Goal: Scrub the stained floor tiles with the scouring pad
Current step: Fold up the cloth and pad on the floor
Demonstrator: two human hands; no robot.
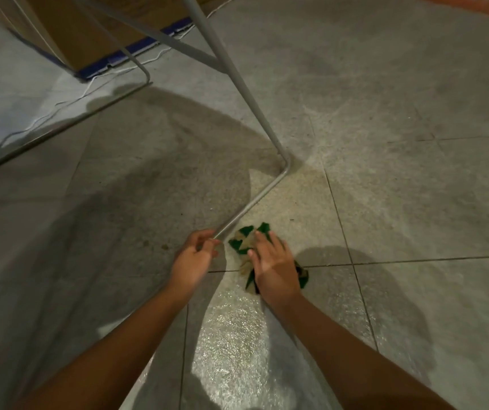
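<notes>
A worn green and tan scouring pad (244,239) lies flat on the grey speckled floor tiles (414,202). My right hand (272,267) presses down on it with fingers spread and fairly straight, covering its near half. My left hand (194,255) sits just left of the pad, fingers curled round the lower end of a thin grey metal frame bar (250,204) that runs along the floor. A wet, glistening patch of tile (231,335) shows between my forearms.
The metal frame's leg (237,81) rises up and away from a bend near the middle. A second frame bar (60,128) crosses the floor at left. A cardboard box with a blue edge (95,45) and a white cord (60,105) lie at upper left.
</notes>
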